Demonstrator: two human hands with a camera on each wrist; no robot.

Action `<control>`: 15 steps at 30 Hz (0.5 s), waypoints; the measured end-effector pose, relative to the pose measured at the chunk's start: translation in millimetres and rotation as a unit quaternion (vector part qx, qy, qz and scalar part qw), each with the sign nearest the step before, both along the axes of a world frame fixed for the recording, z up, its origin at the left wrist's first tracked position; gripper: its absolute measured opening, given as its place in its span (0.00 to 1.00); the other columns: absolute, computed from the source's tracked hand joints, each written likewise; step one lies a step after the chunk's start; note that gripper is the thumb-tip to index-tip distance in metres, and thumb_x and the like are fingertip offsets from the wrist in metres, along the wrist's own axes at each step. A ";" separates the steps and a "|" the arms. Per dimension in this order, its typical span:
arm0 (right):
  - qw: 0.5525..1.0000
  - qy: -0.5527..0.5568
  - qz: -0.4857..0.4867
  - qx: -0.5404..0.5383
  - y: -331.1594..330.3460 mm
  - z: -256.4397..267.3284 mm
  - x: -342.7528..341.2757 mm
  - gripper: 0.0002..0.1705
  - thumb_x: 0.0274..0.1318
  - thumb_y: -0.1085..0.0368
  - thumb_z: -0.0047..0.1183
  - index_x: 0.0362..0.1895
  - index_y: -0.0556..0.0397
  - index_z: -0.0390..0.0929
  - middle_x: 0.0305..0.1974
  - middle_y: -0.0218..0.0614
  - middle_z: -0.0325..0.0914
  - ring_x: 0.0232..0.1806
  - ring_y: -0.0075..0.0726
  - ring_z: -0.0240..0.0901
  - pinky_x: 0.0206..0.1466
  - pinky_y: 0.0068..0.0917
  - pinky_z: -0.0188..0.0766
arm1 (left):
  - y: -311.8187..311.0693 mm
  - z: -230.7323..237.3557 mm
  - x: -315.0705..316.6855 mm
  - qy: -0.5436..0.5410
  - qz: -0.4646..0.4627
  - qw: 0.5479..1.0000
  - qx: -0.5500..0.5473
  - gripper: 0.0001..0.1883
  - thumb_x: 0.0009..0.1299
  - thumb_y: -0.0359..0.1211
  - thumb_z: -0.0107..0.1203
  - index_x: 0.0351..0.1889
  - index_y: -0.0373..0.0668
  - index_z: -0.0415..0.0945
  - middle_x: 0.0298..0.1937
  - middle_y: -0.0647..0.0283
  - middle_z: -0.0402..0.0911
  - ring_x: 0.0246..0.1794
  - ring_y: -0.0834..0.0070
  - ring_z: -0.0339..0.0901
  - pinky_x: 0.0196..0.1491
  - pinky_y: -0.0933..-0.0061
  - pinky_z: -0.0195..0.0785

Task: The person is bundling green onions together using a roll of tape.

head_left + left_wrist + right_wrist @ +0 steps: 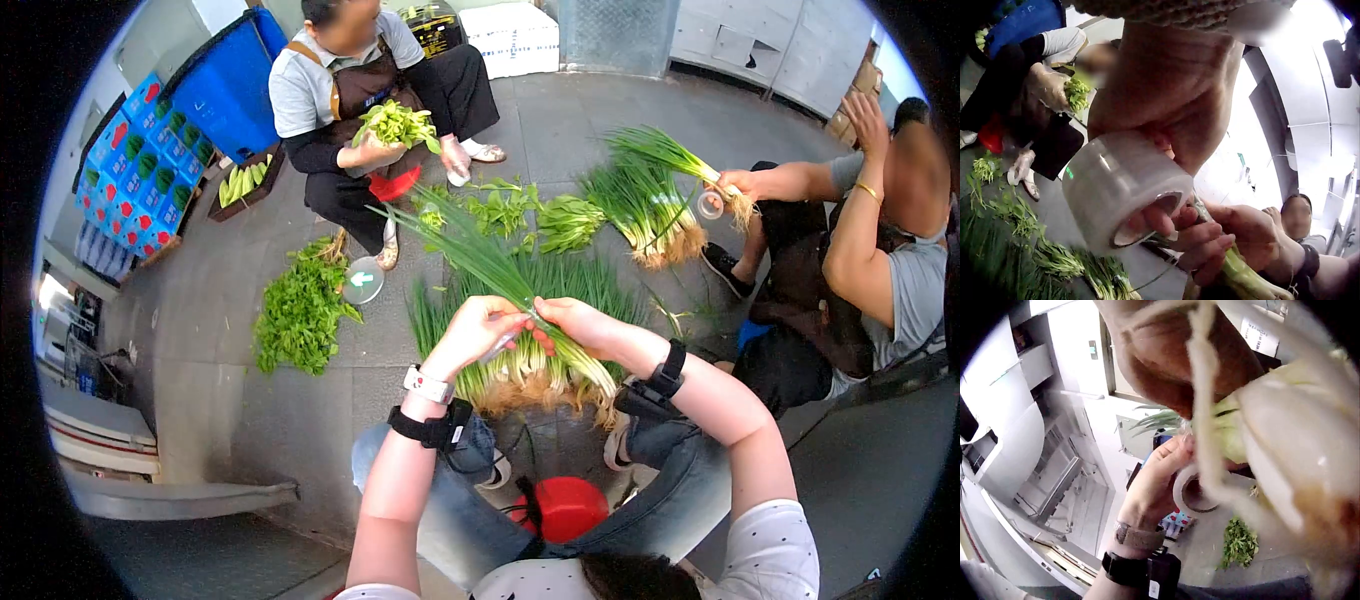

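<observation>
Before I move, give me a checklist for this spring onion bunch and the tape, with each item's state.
Spring onion bunch steadied: ok, the right hand grips it.
Clear tape roll held: ok, it hangs on the left hand's fingers.
Tape wound fully round the bunch: cannot tell, hands cover much of it.
Roots tidy: not ok, stringy ones hang loose by the bulbs.
More spring onions within reach: looks ok, they lie just beneath the hands.

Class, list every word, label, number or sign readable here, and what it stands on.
Round floor sign: a white arrow on green.
Stacked blue printed boxes: lettering too small to read.
Large white box: dark print, blurred.
Wide clear tape roll: green marks, unreadable.
No readable words.
</observation>
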State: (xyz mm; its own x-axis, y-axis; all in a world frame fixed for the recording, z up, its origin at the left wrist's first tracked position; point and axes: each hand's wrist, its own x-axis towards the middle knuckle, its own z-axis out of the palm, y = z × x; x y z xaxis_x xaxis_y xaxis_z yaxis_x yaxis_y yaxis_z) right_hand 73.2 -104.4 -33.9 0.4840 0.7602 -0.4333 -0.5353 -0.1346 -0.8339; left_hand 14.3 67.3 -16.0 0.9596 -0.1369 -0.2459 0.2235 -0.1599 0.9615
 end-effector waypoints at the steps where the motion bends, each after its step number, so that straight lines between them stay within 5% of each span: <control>1: 1.000 0.005 -0.025 0.002 2.4 -3.2 -3.3 0.23 0.60 0.49 0.33 0.33 0.55 0.70 0.21 0.29 0.65 0.20 0.22 0.59 0.23 0.21 0.60 | -2.2 -1.3 -0.3 0.002 0.020 1.000 0.016 0.09 0.62 0.32 0.51 0.27 0.35 0.74 0.21 0.66 0.74 0.17 0.82 0.71 0.18 0.81 0.63; 7: 0.977 -0.187 -0.044 -0.088 10.2 -5.1 -14.6 0.23 0.49 0.44 0.50 0.24 0.53 0.69 0.12 0.22 0.61 0.12 0.18 0.55 0.13 0.19 0.51 | -7.2 8.8 -0.1 -0.020 -0.009 0.992 0.124 0.07 0.60 0.30 0.50 0.29 0.35 0.75 0.22 0.64 0.75 0.20 0.82 0.70 0.23 0.80 0.63; 13: 0.996 -0.063 -0.031 0.057 9.9 -4.0 -11.2 0.22 0.56 0.48 0.41 0.21 0.52 0.66 0.14 0.26 0.63 0.13 0.19 0.58 0.16 0.18 0.54 | -2.9 21.3 -1.2 0.015 -0.009 1.000 -0.003 0.08 0.62 0.30 0.50 0.30 0.33 0.74 0.25 0.66 0.76 0.20 0.83 0.70 0.23 0.83 0.63; 15: 0.987 -0.149 -0.046 0.043 13.3 -9.3 -13.3 0.22 0.57 0.48 0.40 0.22 0.54 0.65 0.14 0.27 0.63 0.13 0.19 0.58 0.16 0.19 0.55 | -0.6 17.4 -0.7 0.017 -0.014 1.000 -0.003 0.08 0.62 0.30 0.50 0.30 0.32 0.74 0.25 0.65 0.76 0.18 0.83 0.70 0.21 0.84 0.63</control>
